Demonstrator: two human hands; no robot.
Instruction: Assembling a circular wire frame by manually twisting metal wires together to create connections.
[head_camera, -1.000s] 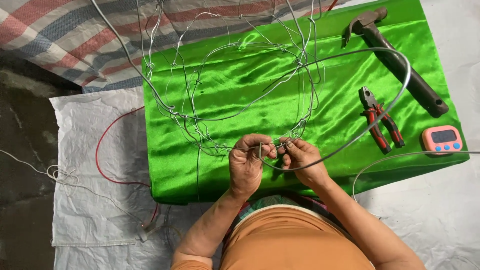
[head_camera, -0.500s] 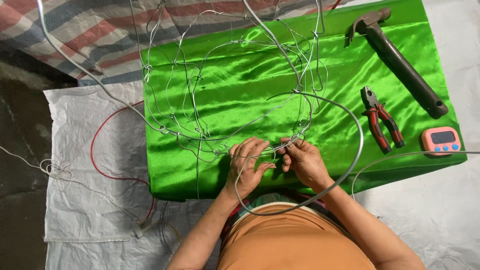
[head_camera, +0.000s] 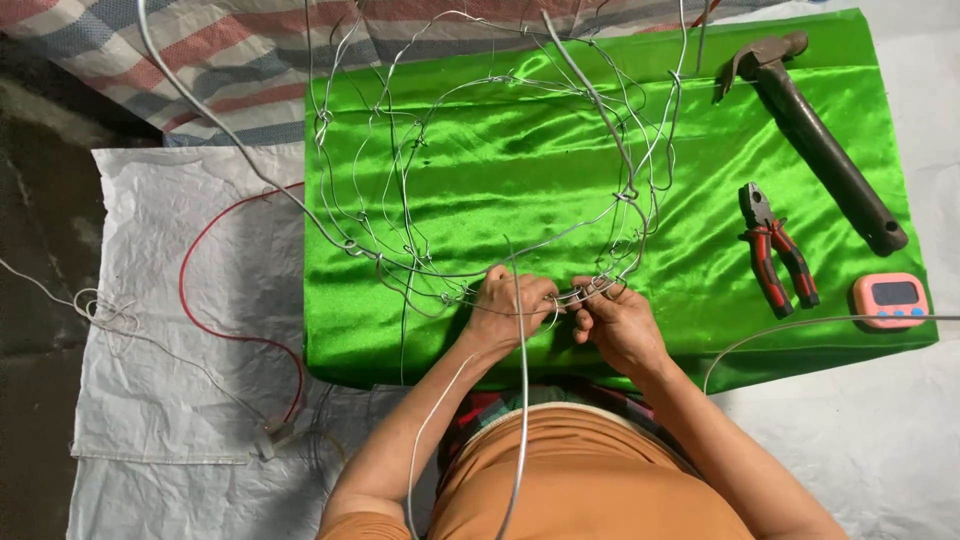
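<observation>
Both hands twisting a joint on the wire frame

Left hand (head_camera: 508, 308) and right hand (head_camera: 615, 322) pinch the frame (head_camera: 480, 170) at the green cloth's (head_camera: 560, 120) near edge — many joints tied, loose wire (head_camera: 522, 400) remains; pliers (head_camera: 778, 248) idle.

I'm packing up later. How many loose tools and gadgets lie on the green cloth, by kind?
Hammer: 1
Pliers: 1
Pink timer: 1
Total: 3
</observation>
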